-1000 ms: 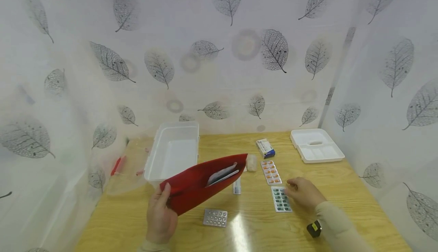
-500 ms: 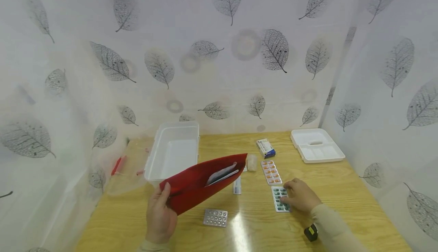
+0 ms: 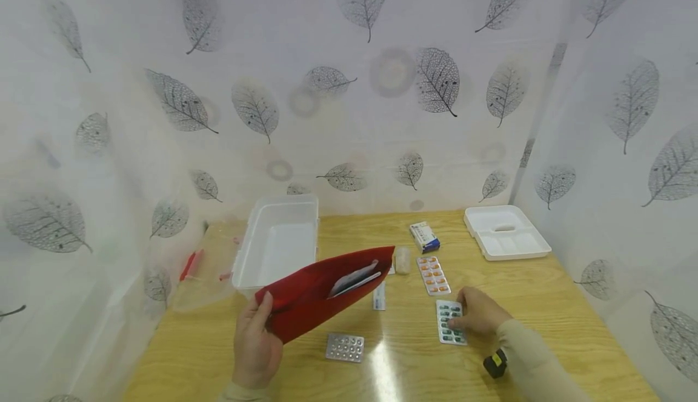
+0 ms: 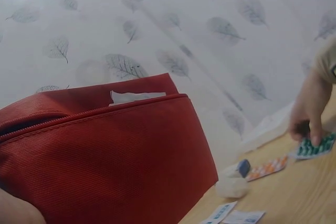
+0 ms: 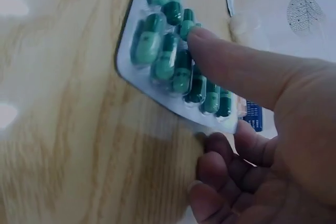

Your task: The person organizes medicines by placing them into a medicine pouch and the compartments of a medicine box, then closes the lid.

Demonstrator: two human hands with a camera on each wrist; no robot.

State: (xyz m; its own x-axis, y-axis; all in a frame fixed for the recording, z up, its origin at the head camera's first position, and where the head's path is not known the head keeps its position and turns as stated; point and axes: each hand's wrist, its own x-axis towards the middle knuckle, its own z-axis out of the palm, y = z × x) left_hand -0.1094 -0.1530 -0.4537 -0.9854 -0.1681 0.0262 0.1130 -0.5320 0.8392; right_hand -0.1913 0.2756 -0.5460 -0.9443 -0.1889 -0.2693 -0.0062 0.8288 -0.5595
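My left hand grips a red zippered pouch by its near left end, thumb over the upper edge. The pouch's mouth gapes, and white flat packets show inside. On the right, my right hand pinches a blister pack of green capsules. The right wrist view has the thumb across the capsules, with the other fingers curled at the pack's edge. Just beyond lies a blister pack of orange capsules. A silver blister pack rests between the hands.
Behind the pouch stands a white plastic bin, beside a clear plastic bag. A medicine box, a bandage roll and a small white packet lie mid-table. A white divided tray sits back right. My right wrist wears a black device.
My right hand has reached onto the green capsule pack, and its thumb now lies over it. The pack has shifted slightly toward me. The left hand and pouch have stayed put.
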